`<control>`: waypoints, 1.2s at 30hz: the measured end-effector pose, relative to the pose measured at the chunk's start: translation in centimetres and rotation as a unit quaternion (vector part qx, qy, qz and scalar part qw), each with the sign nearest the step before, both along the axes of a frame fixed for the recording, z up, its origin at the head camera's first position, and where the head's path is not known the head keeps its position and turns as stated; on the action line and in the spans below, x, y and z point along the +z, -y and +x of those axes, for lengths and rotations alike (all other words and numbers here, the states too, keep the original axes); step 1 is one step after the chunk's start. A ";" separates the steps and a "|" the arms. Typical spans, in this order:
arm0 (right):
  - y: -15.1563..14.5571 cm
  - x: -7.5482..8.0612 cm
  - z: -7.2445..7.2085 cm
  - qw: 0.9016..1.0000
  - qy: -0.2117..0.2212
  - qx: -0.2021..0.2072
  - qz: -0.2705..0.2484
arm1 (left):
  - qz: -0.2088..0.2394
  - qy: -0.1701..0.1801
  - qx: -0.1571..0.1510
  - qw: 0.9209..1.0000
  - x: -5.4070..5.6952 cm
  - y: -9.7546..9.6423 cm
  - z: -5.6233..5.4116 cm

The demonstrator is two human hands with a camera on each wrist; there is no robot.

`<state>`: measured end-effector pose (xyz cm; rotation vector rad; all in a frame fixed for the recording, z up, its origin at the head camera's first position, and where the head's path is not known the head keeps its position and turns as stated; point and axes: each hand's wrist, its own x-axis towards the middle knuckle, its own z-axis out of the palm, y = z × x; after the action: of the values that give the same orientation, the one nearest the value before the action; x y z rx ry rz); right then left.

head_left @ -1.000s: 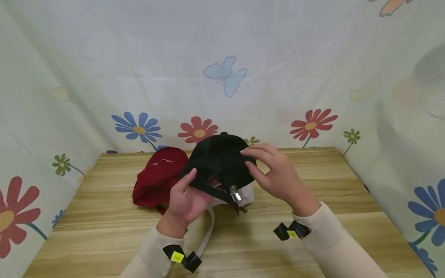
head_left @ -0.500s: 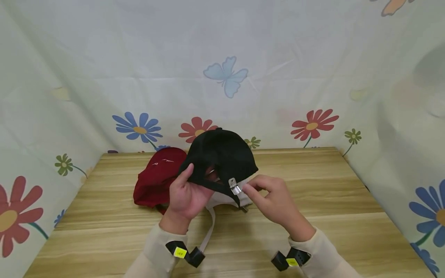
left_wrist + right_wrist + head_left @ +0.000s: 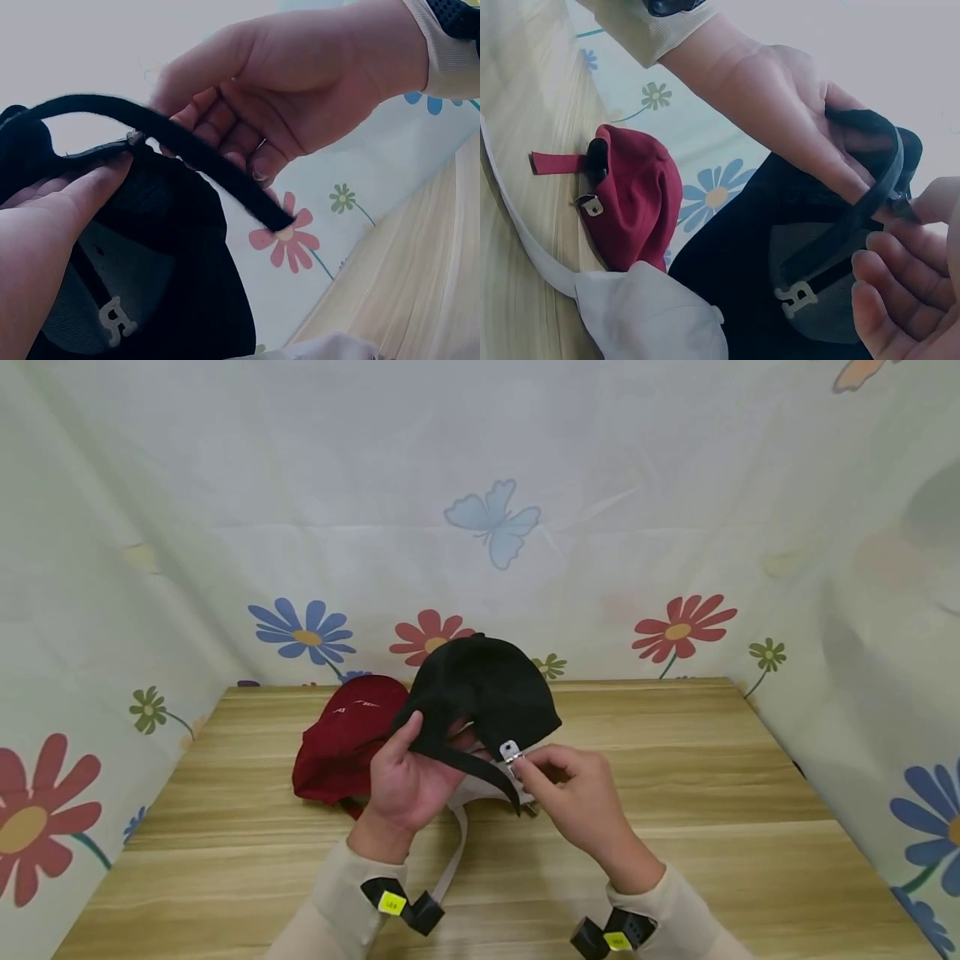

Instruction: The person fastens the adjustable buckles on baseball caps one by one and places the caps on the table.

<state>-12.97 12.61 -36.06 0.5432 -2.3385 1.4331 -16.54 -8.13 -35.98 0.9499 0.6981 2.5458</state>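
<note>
A black baseball cap (image 3: 498, 693) is held up over the table, its back opening facing me. My left hand (image 3: 408, 785) grips the cap's lower left edge, thumb outside and fingers reaching inside. With thumb and forefinger, my right hand (image 3: 585, 797) pinches the small metal buckle (image 3: 512, 752) at the right of that opening. The cap's black strap (image 3: 195, 154) arcs across in the left wrist view, its free end hanging past the buckle. Inside the cap, a pale letter-shaped piece (image 3: 799, 298) shows in the right wrist view.
A red cap (image 3: 348, 747) lies on the wooden table (image 3: 690, 752) to the left. Partly hidden behind the black cap is a pale cap (image 3: 652, 319), its long strap (image 3: 452, 856) trailing toward me. A flower-printed cloth (image 3: 360, 543) encloses the table's back and sides.
My right hand has come down from the black cap's right side to the buckle and now pinches it. The left hand keeps its grip; the cap has shifted slightly.
</note>
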 end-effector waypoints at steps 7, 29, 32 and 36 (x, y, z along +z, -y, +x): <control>-0.2 0.6 0.1 0.999 0.012 -0.028 0.010 | 0.000 -0.008 -0.009 1.000 0.1 0.1 -0.2; 0.1 2.3 -0.3 0.988 -0.123 -0.066 0.073 | -0.071 -0.083 0.054 0.993 0.1 -0.8 0.4; 0.1 2.2 -0.3 0.987 -0.131 -0.062 0.066 | -0.072 -0.062 0.055 0.994 0.2 -0.9 0.7; 0.2 2.1 -0.2 0.985 -0.148 -0.064 0.063 | -0.063 -0.048 0.054 0.995 0.3 -1.0 0.8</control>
<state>-13.21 12.39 -34.00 0.5833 -2.1915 1.0718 -15.71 -7.17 -35.72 1.0230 0.9512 2.5252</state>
